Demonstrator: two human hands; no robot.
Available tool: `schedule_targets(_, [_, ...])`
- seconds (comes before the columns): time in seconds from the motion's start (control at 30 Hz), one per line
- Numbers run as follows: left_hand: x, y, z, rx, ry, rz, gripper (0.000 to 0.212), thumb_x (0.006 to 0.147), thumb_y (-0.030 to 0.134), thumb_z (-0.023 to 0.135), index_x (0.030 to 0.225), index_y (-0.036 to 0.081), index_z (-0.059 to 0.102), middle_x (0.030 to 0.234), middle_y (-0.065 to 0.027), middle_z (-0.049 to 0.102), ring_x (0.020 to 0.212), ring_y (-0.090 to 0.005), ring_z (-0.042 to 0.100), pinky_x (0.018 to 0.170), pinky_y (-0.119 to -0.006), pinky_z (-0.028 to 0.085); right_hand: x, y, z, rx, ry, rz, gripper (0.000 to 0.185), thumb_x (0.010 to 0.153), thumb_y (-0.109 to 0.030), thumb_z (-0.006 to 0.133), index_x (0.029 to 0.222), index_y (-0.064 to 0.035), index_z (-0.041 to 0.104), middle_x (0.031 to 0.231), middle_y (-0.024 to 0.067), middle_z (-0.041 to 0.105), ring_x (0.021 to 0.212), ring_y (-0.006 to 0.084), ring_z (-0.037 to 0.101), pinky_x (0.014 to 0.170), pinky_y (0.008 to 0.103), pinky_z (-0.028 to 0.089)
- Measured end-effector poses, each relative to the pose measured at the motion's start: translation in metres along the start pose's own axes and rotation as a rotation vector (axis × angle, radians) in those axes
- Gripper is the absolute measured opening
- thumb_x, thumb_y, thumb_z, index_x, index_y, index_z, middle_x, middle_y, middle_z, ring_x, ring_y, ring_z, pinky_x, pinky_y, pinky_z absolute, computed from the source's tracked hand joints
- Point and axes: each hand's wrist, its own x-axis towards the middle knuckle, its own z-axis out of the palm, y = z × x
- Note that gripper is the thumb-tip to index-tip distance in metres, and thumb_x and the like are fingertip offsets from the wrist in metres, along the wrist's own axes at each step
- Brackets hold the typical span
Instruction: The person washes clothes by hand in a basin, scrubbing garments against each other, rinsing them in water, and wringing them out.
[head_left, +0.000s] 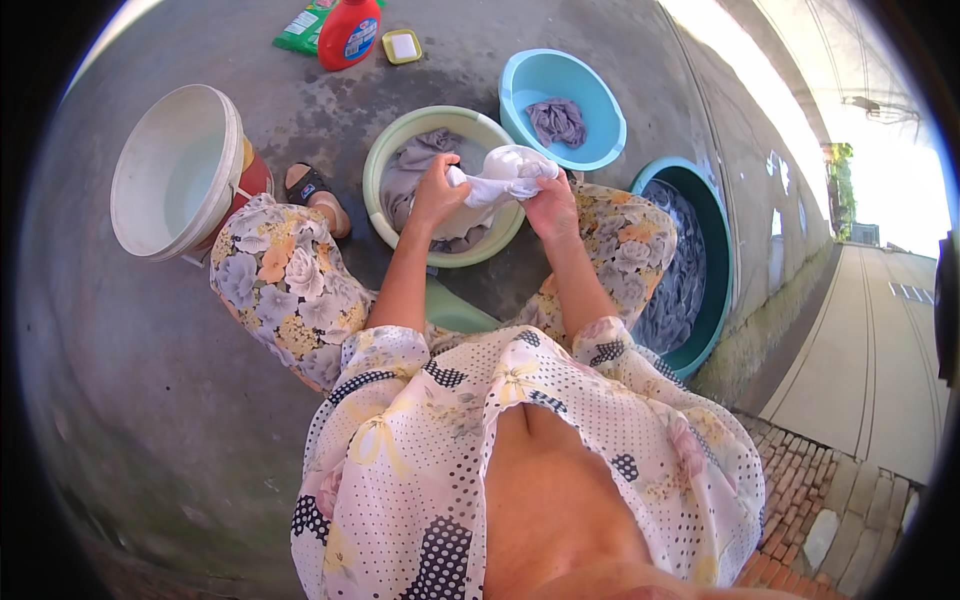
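Note:
Both my hands hold a wet white cloth (499, 184) above a pale green basin (382, 131). My left hand (437, 193) grips its left end, and my right hand (551, 202) grips its right end. Between them the cloth is bunched, with a rounded part bulging up near the right hand. Greyish-purple fabric (416, 161) lies in the basin, partly hidden by my hands and the white cloth.
A light blue basin (525, 82) holds a crumpled purple cloth (556, 122). At right, a teal tub (720, 247) contains soaking dark fabric (671, 277). A white bucket (169, 112) of water stands left. Beyond are a red detergent bottle (349, 34), green packet (304, 30) and soap dish (402, 46).

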Motion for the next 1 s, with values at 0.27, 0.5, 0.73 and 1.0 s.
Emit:
schedule_targets(0.27, [-0.007, -0.040, -0.006, 0.407, -0.570, -0.182, 0.067, 0.052, 0.028, 0.069, 0.111, 0.004, 0.049, 0.100, -0.0170, 0.056, 0.087, -0.0243, 0.055, 0.077, -0.030, 0.042, 0.000, 0.010, -0.028, 0.263, 0.153, 0.199, 0.036, 0.076, -0.022, 0.053, 0.102, 0.0019, 0.048, 0.104, 0.0156, 0.053, 0.099, 0.0289, 0.049, 0.090, 0.0437, 0.035])
schedule_targets(0.5, [-0.010, -0.017, 0.001, 0.415, -0.332, -0.161, 0.031, 0.053, 0.018, 0.065, 0.081, 0.004, 0.061, 0.075, -0.0112, 0.062, 0.070, -0.0212, 0.059, 0.064, -0.031, 0.044, -0.006, 0.026, -0.058, -0.236, 0.397, 0.161, 0.017, 0.080, -0.015, 0.051, 0.092, -0.0028, 0.053, 0.089, 0.0091, 0.058, 0.081, 0.0240, 0.056, 0.072, 0.0381, 0.046])
schedule_targets(0.73, [-0.002, 0.019, -0.003, 0.035, -0.217, 0.007, 0.016, 0.062, -0.003, 0.054, 0.077, 0.001, 0.056, 0.080, -0.0055, 0.059, 0.074, -0.0110, 0.053, 0.068, -0.024, 0.042, -0.002, 0.013, -0.071, -1.430, 0.308, 0.307, 0.038, 0.068, -0.030, 0.063, 0.092, -0.0033, 0.053, 0.084, 0.0097, 0.057, 0.075, 0.0209, 0.055, 0.066, 0.0320, 0.044])
schedule_targets(1.0, [-0.020, 0.057, 0.000, -0.263, -0.468, -0.058, 0.017, 0.065, -0.005, 0.052, 0.079, 0.001, 0.058, 0.094, -0.0066, 0.060, 0.081, -0.0124, 0.054, 0.074, -0.025, 0.043, 0.004, 0.046, -0.041, -1.834, 0.106, -0.428, 0.057, 0.062, -0.027, 0.066, 0.110, -0.0022, 0.047, 0.101, 0.0176, 0.055, 0.096, 0.0317, 0.052, 0.077, 0.0366, 0.042])
